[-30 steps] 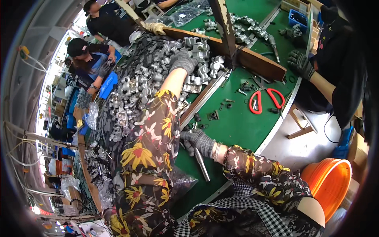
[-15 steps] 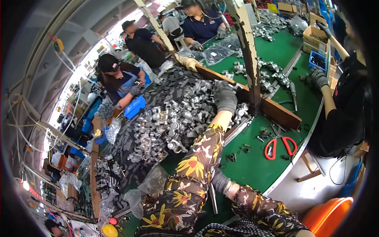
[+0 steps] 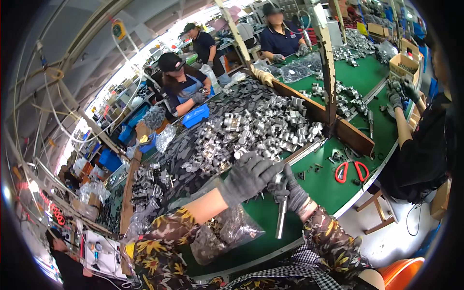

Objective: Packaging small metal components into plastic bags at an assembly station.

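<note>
My left hand [image 3: 249,179], in a grey glove, is back from the pile. Its fingers are closed over a small silver metal part [image 3: 277,180], mostly hidden between my hands. Right beside it, my right hand [image 3: 295,193], also gloved in grey, is wrapped round a silver metal rod [image 3: 281,220] whose lower end points down toward me. The fingertips of both hands nearly meet. Beyond them lies a big heap of silver cast-metal fittings [image 3: 263,128] among flat dark grey pieces [image 3: 193,140]. Under my left forearm lies a clear plastic bag [image 3: 232,237] with small brassy parts.
Red-handled scissors [image 3: 341,172] and small dark bits lie on the green table [image 3: 319,193] to the right. A wooden board [image 3: 354,137] and a peeling post [image 3: 328,72] stand beyond. A blue bin [image 3: 195,116] sits past the heap. Co-workers sit at left, far side and right.
My left hand has come back from the heap to my right hand, with a metal part at its fingers. My right hand still holds the rod. The view has swung left.
</note>
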`<action>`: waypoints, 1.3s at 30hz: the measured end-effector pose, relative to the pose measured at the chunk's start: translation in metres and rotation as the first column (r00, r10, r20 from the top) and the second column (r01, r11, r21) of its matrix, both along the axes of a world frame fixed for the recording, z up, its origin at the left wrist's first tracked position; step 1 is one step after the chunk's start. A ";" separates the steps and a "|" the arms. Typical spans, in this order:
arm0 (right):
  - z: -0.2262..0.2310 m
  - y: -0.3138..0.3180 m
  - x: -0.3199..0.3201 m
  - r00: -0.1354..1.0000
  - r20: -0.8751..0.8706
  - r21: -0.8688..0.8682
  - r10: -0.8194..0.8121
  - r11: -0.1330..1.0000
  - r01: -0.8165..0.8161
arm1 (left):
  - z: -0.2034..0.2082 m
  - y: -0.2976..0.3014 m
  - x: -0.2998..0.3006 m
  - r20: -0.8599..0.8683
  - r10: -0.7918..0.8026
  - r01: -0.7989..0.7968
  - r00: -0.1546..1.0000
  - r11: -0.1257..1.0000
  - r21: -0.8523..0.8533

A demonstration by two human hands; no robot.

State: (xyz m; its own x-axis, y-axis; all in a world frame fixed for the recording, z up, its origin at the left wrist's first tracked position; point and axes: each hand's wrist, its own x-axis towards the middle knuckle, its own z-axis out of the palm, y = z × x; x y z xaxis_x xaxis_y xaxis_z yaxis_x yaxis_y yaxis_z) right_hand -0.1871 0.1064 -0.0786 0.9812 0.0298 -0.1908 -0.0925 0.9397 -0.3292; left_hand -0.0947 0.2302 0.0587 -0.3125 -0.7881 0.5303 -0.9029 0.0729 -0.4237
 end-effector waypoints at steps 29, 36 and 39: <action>0.094 0.146 -0.022 0.571 0.030 -0.963 0.820 -0.130 0.237 | -0.151 0.247 -0.058 -0.154 0.564 0.565 -0.811 0.688 -0.455; 0.087 0.150 -0.013 0.490 -0.208 -0.885 0.846 -0.377 0.274 | -0.118 0.237 -0.102 -0.364 0.118 0.153 -0.924 0.986 -0.067; 0.048 0.132 0.009 0.471 0.243 -0.787 0.848 -0.112 0.607 | -0.124 0.245 -0.122 -0.262 -0.026 -0.021 -0.965 1.000 -0.022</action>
State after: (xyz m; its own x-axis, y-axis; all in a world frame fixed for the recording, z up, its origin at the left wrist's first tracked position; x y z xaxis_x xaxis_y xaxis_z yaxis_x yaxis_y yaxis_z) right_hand -0.1784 0.2383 -0.0311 0.6027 0.7294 0.3235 0.7375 -0.3543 -0.5750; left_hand -0.2167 0.4753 -0.0653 0.4573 -0.7878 -0.4127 0.7582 0.1029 0.6438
